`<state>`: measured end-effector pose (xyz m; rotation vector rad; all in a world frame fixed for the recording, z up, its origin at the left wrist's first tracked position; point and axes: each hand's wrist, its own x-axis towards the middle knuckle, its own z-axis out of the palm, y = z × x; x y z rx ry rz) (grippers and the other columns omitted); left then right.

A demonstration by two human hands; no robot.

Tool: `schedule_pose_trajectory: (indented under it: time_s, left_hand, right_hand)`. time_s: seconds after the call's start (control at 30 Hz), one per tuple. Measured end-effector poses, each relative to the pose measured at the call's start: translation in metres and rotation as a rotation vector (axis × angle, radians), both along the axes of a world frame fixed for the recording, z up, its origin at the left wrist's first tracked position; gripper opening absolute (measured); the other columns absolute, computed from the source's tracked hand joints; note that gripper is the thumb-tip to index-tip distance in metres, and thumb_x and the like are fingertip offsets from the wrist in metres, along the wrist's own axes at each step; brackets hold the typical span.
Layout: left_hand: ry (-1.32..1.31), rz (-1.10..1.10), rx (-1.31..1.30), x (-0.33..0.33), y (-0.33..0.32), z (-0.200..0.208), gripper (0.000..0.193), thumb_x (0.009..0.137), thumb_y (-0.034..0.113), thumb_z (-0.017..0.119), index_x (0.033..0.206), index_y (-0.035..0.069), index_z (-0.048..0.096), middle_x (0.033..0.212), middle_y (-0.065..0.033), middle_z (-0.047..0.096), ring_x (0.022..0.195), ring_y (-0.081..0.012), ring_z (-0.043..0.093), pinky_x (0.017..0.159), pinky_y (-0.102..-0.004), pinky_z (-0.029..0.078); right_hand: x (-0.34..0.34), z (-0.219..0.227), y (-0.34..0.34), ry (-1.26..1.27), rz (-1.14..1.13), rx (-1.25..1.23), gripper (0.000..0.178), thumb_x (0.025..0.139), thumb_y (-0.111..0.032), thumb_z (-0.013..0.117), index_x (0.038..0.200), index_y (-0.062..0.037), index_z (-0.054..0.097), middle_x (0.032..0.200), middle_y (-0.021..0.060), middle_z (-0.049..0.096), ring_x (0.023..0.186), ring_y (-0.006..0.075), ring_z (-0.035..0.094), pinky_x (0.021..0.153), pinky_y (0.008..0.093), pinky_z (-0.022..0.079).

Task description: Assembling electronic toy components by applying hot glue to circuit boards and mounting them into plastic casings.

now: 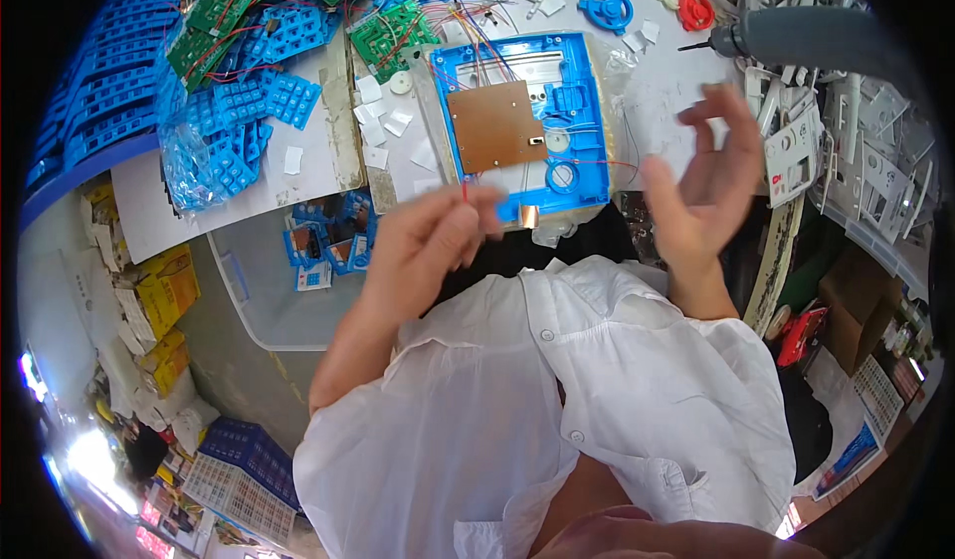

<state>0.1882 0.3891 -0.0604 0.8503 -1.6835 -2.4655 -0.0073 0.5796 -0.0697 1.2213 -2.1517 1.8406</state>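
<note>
A shallow blue plastic casing [589,161] lies open at the upper centre of the frame, a flat brown rectangular board [492,126] inside it. At its lower-left corner, the left hand's [423,246] fingertips are drawn together at a thin red wire [465,190]; whether they clamp it cannot be told. The right hand [704,191] hangs right of the casing, fingers apart, below a dark grey cylindrical power screwdriver [821,37] at upper right.

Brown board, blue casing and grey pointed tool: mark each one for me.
Brown board [491,126]: head view, middle of its flat face.
Blue casing [578,70]: head view, its right-hand side.
Grey pointed tool [811,35]: head view, on its barrel.
</note>
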Motion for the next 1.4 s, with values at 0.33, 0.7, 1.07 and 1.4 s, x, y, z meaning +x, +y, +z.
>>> schedule_pose_trajectory:
  time_s: [0.33,0.7,1.07,1.4]
  left_hand:
    - [-0.157,-0.426,-0.737,-0.008,0.005,0.005,0.018,0.086,0.020,0.078,0.088,0.007,0.066,0.064,-0.0061,0.061,0.053,-0.0233,0.059,0.053,-0.0356,0.046]
    - [-0.086,-0.281,-0.861,-0.021,0.008,-0.007,0.011,0.092,0.016,0.070,0.090,0.005,0.067,0.072,-0.0114,0.066,0.059,-0.0281,0.064,0.055,-0.0391,0.048]
    - [-0.057,-0.081,-0.736,-0.002,0.008,-0.015,0.008,0.091,0.007,0.070,0.097,0.002,0.069,0.071,-0.0061,0.060,0.052,-0.0118,0.043,0.051,-0.0275,0.037]
    - [-0.089,-0.009,-0.803,0.007,0.014,-0.014,0.013,0.087,0.005,0.074,0.098,0.002,0.070,0.070,-0.0045,0.058,0.054,-0.0116,0.046,0.051,-0.0273,0.038]
  right_hand:
    - [0.014,-0.006,-0.007,0.208,0.463,0.450,0.032,0.070,0.000,0.079,0.101,-0.0077,0.072,0.098,0.0054,0.066,0.094,0.0295,0.060,0.084,0.0398,0.048]
    - [0.002,-0.009,-0.045,0.351,0.643,0.473,0.026,0.072,-0.010,0.081,0.097,-0.0093,0.071,0.092,0.0026,0.063,0.092,0.0257,0.057,0.082,0.0396,0.044]
    - [0.000,-0.004,-0.056,0.356,0.674,0.495,0.023,0.069,-0.019,0.082,0.087,-0.0108,0.071,0.089,0.0003,0.060,0.098,0.0228,0.054,0.081,0.0389,0.042]
    - [-0.001,-0.011,-0.069,0.368,0.547,0.402,0.015,0.076,-0.014,0.079,0.085,-0.0110,0.068,0.087,0.0024,0.059,0.091,0.0259,0.054,0.080,0.0395,0.042]
